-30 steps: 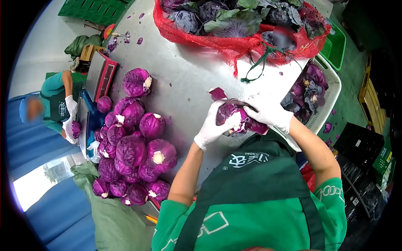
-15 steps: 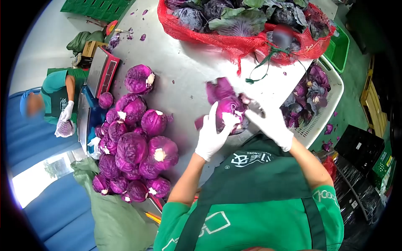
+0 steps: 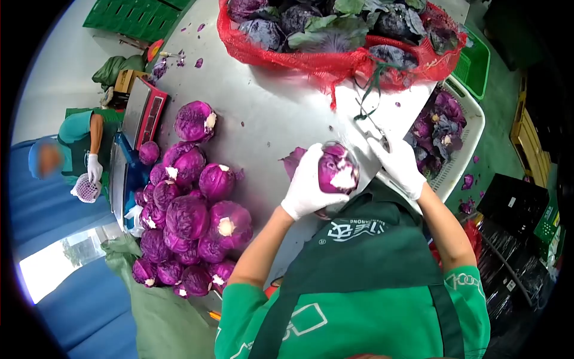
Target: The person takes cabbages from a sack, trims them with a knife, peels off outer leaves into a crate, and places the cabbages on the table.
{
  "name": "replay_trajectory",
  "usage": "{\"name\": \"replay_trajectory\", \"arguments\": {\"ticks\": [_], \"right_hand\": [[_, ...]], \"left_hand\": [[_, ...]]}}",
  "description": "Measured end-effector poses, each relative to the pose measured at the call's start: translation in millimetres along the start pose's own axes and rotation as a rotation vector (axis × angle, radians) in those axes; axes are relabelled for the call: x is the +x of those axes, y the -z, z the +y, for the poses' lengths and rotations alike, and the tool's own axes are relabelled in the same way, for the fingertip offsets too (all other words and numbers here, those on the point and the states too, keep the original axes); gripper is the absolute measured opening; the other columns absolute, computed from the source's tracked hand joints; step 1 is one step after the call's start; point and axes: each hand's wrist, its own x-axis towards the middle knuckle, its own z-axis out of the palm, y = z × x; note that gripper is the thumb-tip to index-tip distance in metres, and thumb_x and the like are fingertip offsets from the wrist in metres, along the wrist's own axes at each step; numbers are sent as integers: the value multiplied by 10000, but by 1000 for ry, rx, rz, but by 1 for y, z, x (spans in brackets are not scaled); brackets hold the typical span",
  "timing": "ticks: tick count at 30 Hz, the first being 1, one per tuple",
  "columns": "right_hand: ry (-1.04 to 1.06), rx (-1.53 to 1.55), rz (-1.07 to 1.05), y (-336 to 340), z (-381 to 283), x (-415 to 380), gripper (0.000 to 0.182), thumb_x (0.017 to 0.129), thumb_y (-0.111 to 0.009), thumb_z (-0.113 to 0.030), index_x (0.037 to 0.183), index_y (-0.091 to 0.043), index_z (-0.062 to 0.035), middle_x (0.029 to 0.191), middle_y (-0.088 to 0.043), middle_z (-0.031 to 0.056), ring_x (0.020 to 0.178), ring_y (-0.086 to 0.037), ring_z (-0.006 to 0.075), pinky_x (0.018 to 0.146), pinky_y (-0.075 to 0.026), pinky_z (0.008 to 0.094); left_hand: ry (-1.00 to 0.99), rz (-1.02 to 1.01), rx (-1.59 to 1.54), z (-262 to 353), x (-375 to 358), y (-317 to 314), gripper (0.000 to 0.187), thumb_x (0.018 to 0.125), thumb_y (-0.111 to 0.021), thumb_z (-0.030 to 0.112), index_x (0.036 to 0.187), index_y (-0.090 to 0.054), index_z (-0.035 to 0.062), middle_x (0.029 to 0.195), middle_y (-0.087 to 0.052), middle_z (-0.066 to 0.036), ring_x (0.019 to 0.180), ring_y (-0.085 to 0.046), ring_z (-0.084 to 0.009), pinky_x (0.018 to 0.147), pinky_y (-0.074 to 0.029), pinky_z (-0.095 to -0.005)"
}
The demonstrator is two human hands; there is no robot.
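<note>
A purple cabbage [image 3: 335, 170] with a white cut stem end is gripped in my left hand [image 3: 305, 188], which wears a white glove. A loose purple leaf [image 3: 293, 160] shows behind that hand. Apart from the cabbage, on its right, my gloved right hand [image 3: 399, 166] is closed around a thin metallic tool [image 3: 378, 133] that looks like a small knife; its handle is hidden by the fingers. A pile of trimmed purple cabbages [image 3: 188, 215] lies to the left on the metal table [image 3: 269, 107].
A red mesh sack [image 3: 287, 60] of untrimmed cabbages lies at the far side. A white basket [image 3: 475, 128] of purple leaves stands at right, near a green crate [image 3: 475, 66]. A red-edged scale [image 3: 152, 113] sits at left, where a co-worker [image 3: 78, 143] holds a netted item.
My left hand has shifted round the cabbage, with its stem end now facing right. My right hand has drawn away from the cabbage to the right. The co-worker's hand has lowered.
</note>
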Motion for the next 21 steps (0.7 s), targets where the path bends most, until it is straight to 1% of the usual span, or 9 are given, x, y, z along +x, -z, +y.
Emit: {"name": "replay_trajectory", "arguments": {"ticks": [2, 4, 8, 10, 11, 14, 17, 20, 21], "right_hand": [[171, 19, 51, -7, -4, -20, 404, 987, -542, -333, 1291, -596, -73, 1045, -684, 204, 943, -673, 370, 825, -542, 431], [94, 1, -93, -16, -16, -38, 370, 1013, -496, -290, 1288, -610, -71, 1046, -688, 220, 968, -675, 372, 859, -533, 428], [186, 160, -24, -41, -18, -54, 417, 1016, -479, -284, 1365, -561, -71, 1057, -688, 231, 958, -678, 373, 864, -530, 424], [110, 129, -116, -42, -17, -51, 421, 1013, -486, -277, 1369, -557, -63, 1049, -691, 236, 960, -679, 374, 869, -525, 424], [153, 163, -70, -43, -17, -50, 415, 1011, -489, -277, 1367, -561, -78, 989, -704, 214, 924, -681, 380, 859, -523, 425], [243, 127, -8, -43, -9, -40, 396, 1013, -483, -277, 1356, -576, -103, 1029, -694, 216, 956, -668, 388, 858, -519, 439], [-41, 146, 44, -43, 38, -2, 353, 1015, -495, -281, 1303, -618, -120, 1214, -645, 199, 1083, -635, 367, 915, -507, 438], [99, 137, 107, -29, 15, 8, 397, 983, -557, -318, 1331, -596, -130, 1163, -670, 192, 1015, -659, 330, 902, -511, 430], [123, 52, 12, -16, -12, 4, 436, 958, -588, -338, 1344, -585, -135, 1116, -674, 181, 960, -661, 313, 887, -513, 420]], "left_hand": [[16, 172, 82, -9, -8, -18, 1126, 522, -938, 429, 1388, -372, -16, 1357, -416, -225, 1288, -404, -404, 1115, -323, -465], [17, 229, 138, 2, -9, -24, 1106, 554, -929, 431, 1399, -362, -3, 1328, -398, -217, 1263, -379, -397, 1100, -321, -480], [138, 181, 149, 7, -14, -24, 1055, 596, -924, 393, 1405, -363, 14, 1354, -341, -210, 1266, -377, -387, 1091, -354, -479], [157, 177, 95, 3, -14, -23, 1043, 606, -924, 380, 1408, -363, 19, 1365, -322, -206, 1272, -378, -377, 1088, -370, -473], [146, 173, 75, 2, -14, -22, 1042, 609, -926, 375, 1409, -361, 17, 1368, -312, -202, 1273, -381, -369, 1082, -385, -466], [108, 182, 19, -4, -17, -20, 1053, 601, -931, 363, 1410, -354, 14, 1366, -308, -198, 1278, -385, -359, 1074, -404, -450], [-14, 196, 125, -11, -28, -18, 1091, 569, -940, 406, 1411, -353, 34, 1409, -341, -204, 1326, -351, -377, 1126, -327, -487], [49, 327, 53, -15, -34, -26, 1141, 550, -947, 408, 1432, -330, 28, 1401, -346, -213, 1311, -374, -381, 1119, -338, -483], [55, 324, 72, -17, -31, -27, 1137, 555, -945, 382, 1438, -324, 24, 1395, -345, -217, 1300, -386, -377, 1118, -341, -479]]}}
